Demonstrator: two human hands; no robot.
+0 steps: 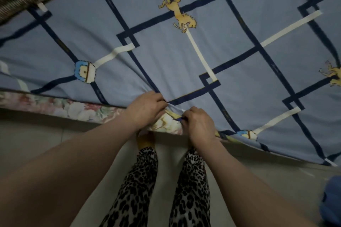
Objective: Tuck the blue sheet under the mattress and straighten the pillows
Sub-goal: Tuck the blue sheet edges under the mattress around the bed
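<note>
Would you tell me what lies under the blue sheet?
Under the blue sheet, a floral mattress shows along the near edge and between the hands; everything farther in is covered.

blue grid-striped sheet (166,57), floral mattress (55,106), leopard-print trousers (140,180)

No readable text, labels, brands or numbers. Faint gold script marks along dark navy bands of blue sheet (184,57), too small and blurred to read. Printed motifs on sheet only pictures: yellow horses, blue-and-cream emblems, no lettering.
</note>
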